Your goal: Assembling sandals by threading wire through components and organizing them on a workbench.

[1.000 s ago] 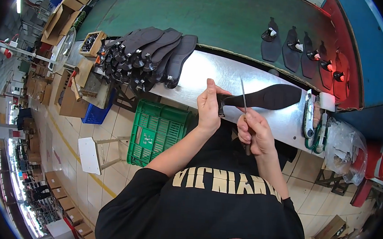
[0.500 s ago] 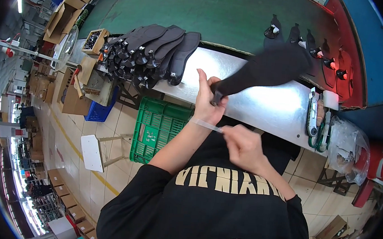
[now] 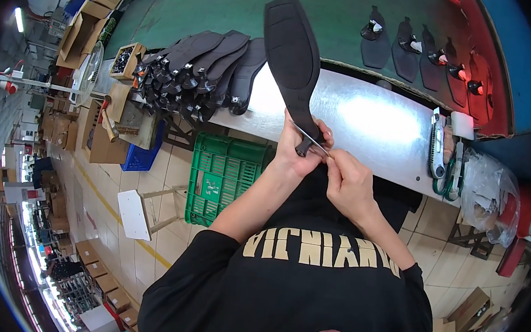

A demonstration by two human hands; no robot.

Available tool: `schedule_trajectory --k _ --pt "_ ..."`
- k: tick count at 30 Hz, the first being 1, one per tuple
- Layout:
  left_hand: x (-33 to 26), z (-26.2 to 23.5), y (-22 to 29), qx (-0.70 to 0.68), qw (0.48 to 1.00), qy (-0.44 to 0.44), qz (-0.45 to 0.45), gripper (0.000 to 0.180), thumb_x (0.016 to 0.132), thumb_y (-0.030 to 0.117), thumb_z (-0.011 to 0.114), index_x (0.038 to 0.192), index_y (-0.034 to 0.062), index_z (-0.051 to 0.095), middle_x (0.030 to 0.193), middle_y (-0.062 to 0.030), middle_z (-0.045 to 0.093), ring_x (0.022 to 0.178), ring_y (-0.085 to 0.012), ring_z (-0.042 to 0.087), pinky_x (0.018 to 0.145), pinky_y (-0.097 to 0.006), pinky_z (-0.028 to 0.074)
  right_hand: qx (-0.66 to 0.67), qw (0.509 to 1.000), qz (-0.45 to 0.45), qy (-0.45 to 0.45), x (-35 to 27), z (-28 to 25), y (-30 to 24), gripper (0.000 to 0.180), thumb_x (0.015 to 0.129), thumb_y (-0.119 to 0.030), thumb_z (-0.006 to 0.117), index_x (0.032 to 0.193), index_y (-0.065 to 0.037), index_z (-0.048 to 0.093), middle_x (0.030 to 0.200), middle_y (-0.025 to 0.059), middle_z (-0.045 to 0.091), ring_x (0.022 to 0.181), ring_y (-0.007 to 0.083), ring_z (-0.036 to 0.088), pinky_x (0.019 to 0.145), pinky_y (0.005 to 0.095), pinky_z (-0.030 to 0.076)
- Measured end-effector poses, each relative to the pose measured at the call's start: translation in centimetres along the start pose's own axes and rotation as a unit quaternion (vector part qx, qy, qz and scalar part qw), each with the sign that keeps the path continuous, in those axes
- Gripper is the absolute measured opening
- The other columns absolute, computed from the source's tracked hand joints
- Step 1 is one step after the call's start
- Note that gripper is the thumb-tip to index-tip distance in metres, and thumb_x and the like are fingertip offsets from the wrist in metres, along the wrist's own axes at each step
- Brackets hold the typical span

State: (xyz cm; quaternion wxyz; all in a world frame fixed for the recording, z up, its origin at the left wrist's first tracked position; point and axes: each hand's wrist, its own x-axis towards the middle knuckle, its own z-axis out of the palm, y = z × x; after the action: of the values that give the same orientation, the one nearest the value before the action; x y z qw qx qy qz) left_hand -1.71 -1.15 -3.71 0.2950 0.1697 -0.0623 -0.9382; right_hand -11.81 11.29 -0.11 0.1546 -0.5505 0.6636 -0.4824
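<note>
My left hand (image 3: 298, 150) is closed around the narrow end of a black shoe sole (image 3: 292, 49), whose broad end points up and away over the metal bench. A thin pale strip (image 3: 308, 136) lies slantwise across the narrow part of the sole. My right hand (image 3: 350, 177) pinches the near end of that strip, close beside the left fingers. To the left, a heap of similar black soles (image 3: 201, 67) with dark, shiny pieces at their ends lies on the bench edge. What the left palm covers is hidden.
A metal bench top (image 3: 369, 112) runs in front, with a green belt (image 3: 228, 7) behind it carrying several soles (image 3: 405, 55). At right lie a utility knife (image 3: 437, 142), scissors (image 3: 455, 171) and a plastic bag (image 3: 491, 196). A green crate (image 3: 220, 184) stands below left.
The sole has swung from pointing right to pointing up and left. The strip, earlier by my left wrist, now crosses the sole's narrow part; my right hand has moved slightly up with it.
</note>
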Motion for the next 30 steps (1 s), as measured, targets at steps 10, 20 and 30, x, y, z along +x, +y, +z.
schedule_trajectory --k 10,20,30 --pt "2.5 0.2 2.6 0.036 0.968 0.249 -0.004 0.084 0.084 0.084 0.036 0.084 0.0043 0.06 0.074 -0.0092 0.061 0.066 -0.0232 0.059 0.064 -0.035 0.049 0.012 0.981 -0.095 -0.171 -2.7 0.6 -1.6 0.008 0.081 -0.006 0.065 0.083 -0.008 0.058 0.073 0.0085 0.058 0.064 0.0281 0.062 0.055 0.0398 0.049" --pt "-1.5 7.4 20.6 0.39 0.847 0.124 0.339 0.016 0.086 0.013 0.069 0.093 -0.0002 0.072 0.093 -0.0073 0.07 0.087 -0.0154 0.065 0.08 -0.03 0.052 0.03 0.997 0.071 0.012 -0.5 -5.4 2.5 0.012 0.095 -0.001 0.051 0.086 0.002 0.059 0.066 0.0052 0.053 0.055 0.0097 0.042 0.052 0.0265 0.035" --pt "-5.5 2.4 41.5 0.606 0.643 0.381 0.272 0.021 0.08 0.017 0.071 0.091 0.0001 0.075 0.062 0.0025 0.052 0.047 -0.0096 0.045 0.042 -0.025 0.037 -0.01 0.991 0.127 0.032 0.2 -5.4 6.6 0.01 0.094 -0.002 0.054 0.09 0.003 0.062 0.071 0.0084 0.056 0.06 0.0165 0.051 0.057 0.0304 0.041"
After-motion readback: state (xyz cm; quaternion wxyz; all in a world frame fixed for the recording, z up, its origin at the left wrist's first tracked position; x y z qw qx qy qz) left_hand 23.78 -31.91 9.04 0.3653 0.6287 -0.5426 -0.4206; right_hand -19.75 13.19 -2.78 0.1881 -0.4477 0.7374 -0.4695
